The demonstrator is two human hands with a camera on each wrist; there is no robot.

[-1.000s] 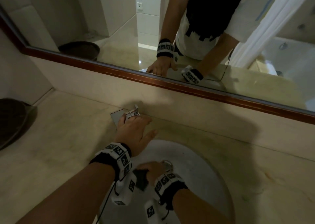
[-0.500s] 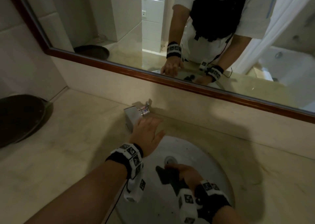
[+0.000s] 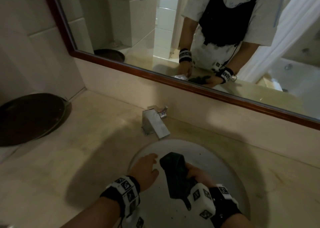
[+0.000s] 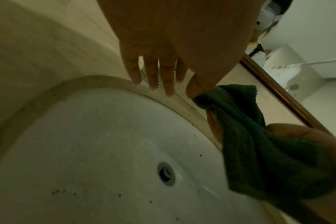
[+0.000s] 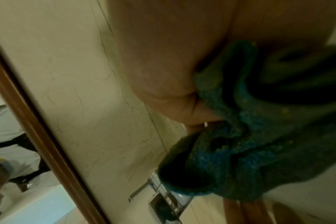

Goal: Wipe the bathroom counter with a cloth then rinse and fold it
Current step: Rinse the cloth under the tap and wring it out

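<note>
While the counter wiping itself cannot be checked from these views, the beige marble-look bathroom counter (image 3: 52,167) shows no standing mess, so my read is that wiping is done and the rinse stage is underway or just ending. Wood-framed wall mirror (image 3: 155,75) runs along the back. Round dark metal tray (image 3: 29,118) sits at the far left of the counter, well apart from the basin. White oval undermount sink (image 3: 216,160) is below both hands; small dark specks are scattered on its bowl, round metal drain (image 4: 166,174) is uncovered, and no running water is visible. Square chrome faucet (image 3: 154,123) stands behind the basin, untouched.

Dark green terry cloth (image 3: 174,172) is bunched and hangs over the sink, above the bowl rather than lying in it. Right hand (image 3: 197,175) grips it, fingers curled round the wad (whether it is wet I cannot tell). Left hand (image 3: 145,168) holds nothing, fingers (image 4: 152,75) straight and slightly spread, just beside the cloth; in the left wrist view its thumb sits at the cloth's edge, contact unclear.

Left to do, judging by this: possibly wring, then fold; the cloth is not folded yet.
</note>
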